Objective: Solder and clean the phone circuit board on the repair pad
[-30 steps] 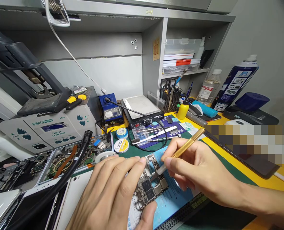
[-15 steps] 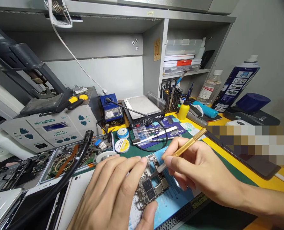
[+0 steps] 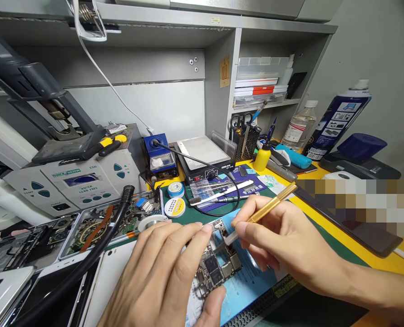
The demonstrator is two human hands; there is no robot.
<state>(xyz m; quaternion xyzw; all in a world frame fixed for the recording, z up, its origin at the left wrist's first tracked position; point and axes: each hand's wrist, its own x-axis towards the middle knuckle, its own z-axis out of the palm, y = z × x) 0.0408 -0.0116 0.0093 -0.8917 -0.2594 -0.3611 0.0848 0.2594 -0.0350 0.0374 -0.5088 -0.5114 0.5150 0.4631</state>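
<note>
A small phone circuit board (image 3: pixel 215 268) lies on a light blue mat (image 3: pixel 246 281) near the front edge of the bench. My left hand (image 3: pixel 157 281) presses down on the board's left side, fingers together on top and the thumb at its lower edge. My right hand (image 3: pixel 283 240) pinches a gold-handled knife tool (image 3: pixel 266 207) like a pen. Its metal blade touches the upper part of the board, right beside my left fingertips.
Opened phones (image 3: pixel 86 229) and a black hose (image 3: pixel 96 250) lie at the left, under a grey rework station (image 3: pixel 76 179). Behind the board are solder-wick reels (image 3: pixel 174 206), a blue soldering station (image 3: pixel 159 156), a hot plate (image 3: pixel 202 152), a yellow bottle (image 3: pixel 262 156) and a spray can (image 3: pixel 336 118).
Both hands hold almost the same pose. The view has drifted slightly, and the tool's blade has shifted a little on the board.
</note>
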